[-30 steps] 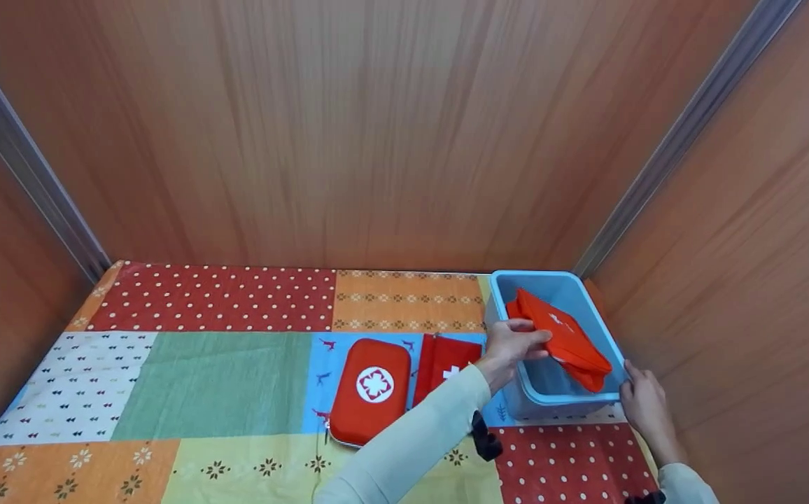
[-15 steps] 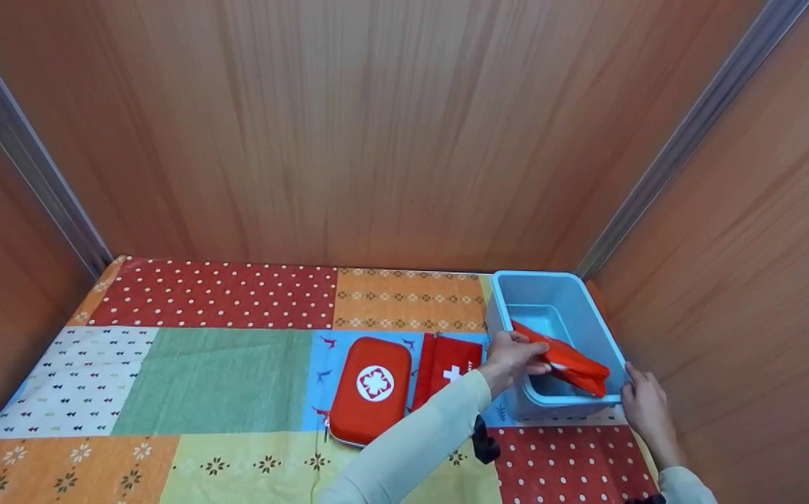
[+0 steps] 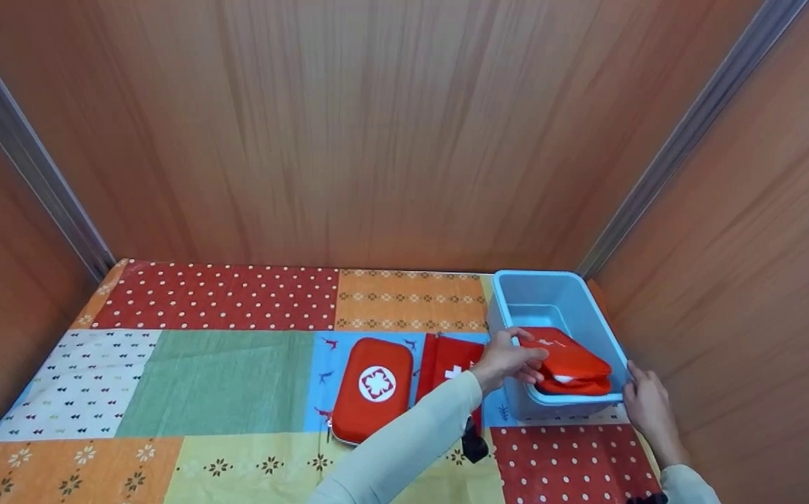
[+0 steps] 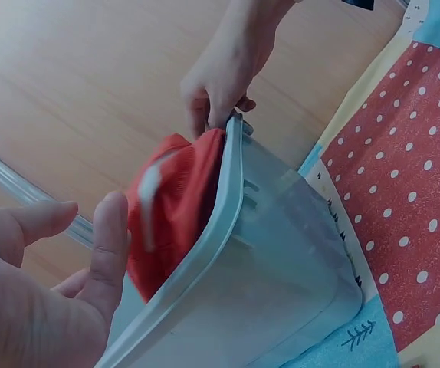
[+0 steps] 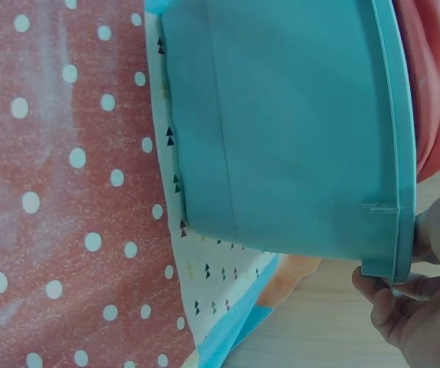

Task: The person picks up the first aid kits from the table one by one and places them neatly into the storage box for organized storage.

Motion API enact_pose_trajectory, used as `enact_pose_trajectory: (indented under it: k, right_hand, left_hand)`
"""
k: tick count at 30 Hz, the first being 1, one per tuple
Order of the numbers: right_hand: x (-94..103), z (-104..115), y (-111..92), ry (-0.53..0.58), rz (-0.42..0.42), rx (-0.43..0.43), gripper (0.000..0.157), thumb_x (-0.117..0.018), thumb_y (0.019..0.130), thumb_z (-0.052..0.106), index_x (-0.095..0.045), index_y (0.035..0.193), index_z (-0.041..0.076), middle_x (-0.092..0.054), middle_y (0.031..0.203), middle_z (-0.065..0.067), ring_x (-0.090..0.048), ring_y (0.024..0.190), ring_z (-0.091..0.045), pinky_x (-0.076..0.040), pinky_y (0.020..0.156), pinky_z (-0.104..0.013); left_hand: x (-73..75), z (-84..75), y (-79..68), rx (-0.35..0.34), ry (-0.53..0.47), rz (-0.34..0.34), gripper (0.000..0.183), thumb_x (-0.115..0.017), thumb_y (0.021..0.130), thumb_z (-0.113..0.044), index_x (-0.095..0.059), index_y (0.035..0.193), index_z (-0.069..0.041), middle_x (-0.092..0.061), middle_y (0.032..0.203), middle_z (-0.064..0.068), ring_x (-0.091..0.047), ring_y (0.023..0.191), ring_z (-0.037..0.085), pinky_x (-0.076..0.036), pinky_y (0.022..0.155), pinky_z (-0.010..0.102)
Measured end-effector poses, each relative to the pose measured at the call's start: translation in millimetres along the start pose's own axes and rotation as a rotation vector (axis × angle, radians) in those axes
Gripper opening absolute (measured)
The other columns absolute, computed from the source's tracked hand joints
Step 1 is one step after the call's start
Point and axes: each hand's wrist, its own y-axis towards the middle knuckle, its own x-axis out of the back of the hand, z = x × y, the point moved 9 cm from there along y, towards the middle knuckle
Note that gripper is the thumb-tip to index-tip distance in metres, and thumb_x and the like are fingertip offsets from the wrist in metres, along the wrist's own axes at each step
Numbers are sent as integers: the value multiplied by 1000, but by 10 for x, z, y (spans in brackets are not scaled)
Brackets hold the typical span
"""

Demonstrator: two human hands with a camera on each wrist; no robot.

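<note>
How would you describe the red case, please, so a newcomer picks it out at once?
On the patchwork cloth, start at the light blue bin on the right, then look left past the red pouch lying beside it. Next comes the rounded red case, whose round white emblem sets it apart from the cross-marked pouch.

Red pouch (image 3: 574, 365) seen in blue bin (image 3: 586, 318), between left hand (image 3: 508, 358) and right hand (image 3: 646, 402)
The bin is gripped by the right hand.

Red pouch (image 3: 572, 358) (white-marked) in near end of blue bin (image 3: 551, 292)
</note>
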Motion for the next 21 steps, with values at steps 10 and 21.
enact_pose_trajectory:
  k: [10,21]
  right_hand:
    - [-4,37,-13,3,-14,8,48,-45,98,4,-37,141,-14,-51,107,-33,-57,88,-43,-56,75,-53]
    - [6,10,-53,19,-13,-16,48,-44,100,7,-35,143,-12,-50,112,-33,-56,88,-39,-57,70,-44]
  left_hand:
    - [-73,11,-14,-11,-15,56,24,-73,88,-22,-58,106,-16,-71,89,5,-73,70,26,-60,65,33]
    - [195,-50,-22,-31,-19,-13,39,-75,86,-26,-58,119,-12,-71,93,3,-74,77,28,-60,69,31]
